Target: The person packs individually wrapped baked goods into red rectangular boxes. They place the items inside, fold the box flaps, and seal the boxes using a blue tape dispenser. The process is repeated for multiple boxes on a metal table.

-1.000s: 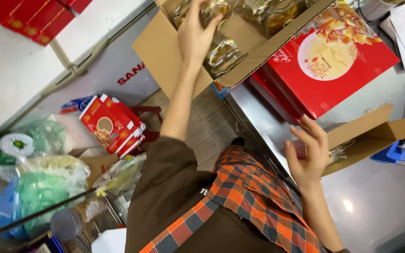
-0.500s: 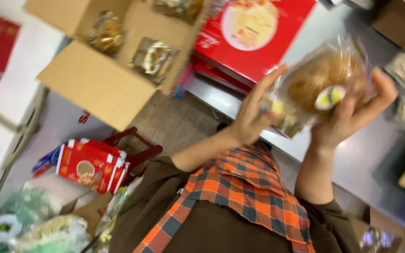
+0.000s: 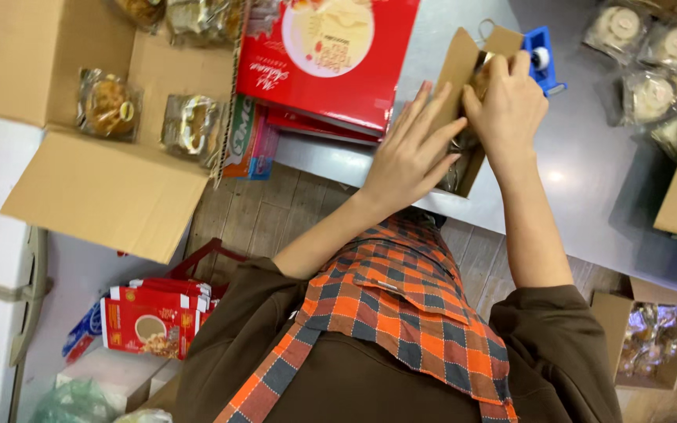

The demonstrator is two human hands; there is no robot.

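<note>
A small brown cardboard box (image 3: 457, 66) lies on the grey metal table (image 3: 589, 180). My left hand (image 3: 413, 153) presses flat with spread fingers against the box's side and steadies it. My right hand (image 3: 507, 98) grips a clear-wrapped pastry packet (image 3: 456, 171) and holds it in the box's opening; most of the packet is hidden by the box and my fingers. To the left of the small box is a stack of flat red gift boxes (image 3: 327, 63).
A large open carton (image 3: 111, 196) at the left holds wrapped pastries (image 3: 107, 106). A blue tape dispenser (image 3: 542, 56) stands behind the small box. More pastry packets (image 3: 652, 94) lie at the top right. Red boxes (image 3: 150, 321) sit on the floor, and another open carton (image 3: 644, 337) is at the lower right.
Half a second ago both hands held a wrapped pastry up in the air. Now the packet is down in the small box on the table, with the left hand on the box.
</note>
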